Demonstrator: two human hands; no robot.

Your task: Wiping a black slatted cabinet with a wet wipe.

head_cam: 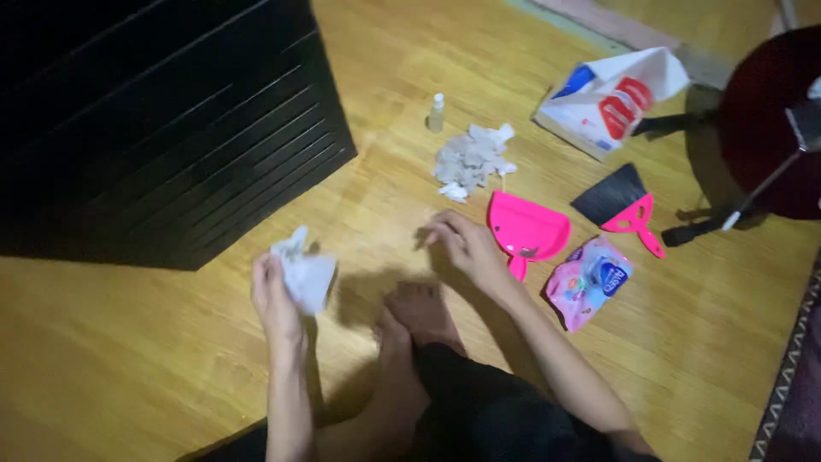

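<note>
Where lamplight falls across a yellow wooden floor [154,359] beside a black slatted cabinet [162,120]: left hand [274,299] closed round a crumpled white tissue [304,274], right hand [466,248] loosely spread, holding nothing, just beside a pink dustpan [526,229]. Behind it, a heap of used tissues [470,158] and a small clear bottle [436,113]. To the right, pink-handled brush [620,205], pink wipes pouch [590,281], white bag with red and blue patches [611,98], perhaps tissues.
</note>
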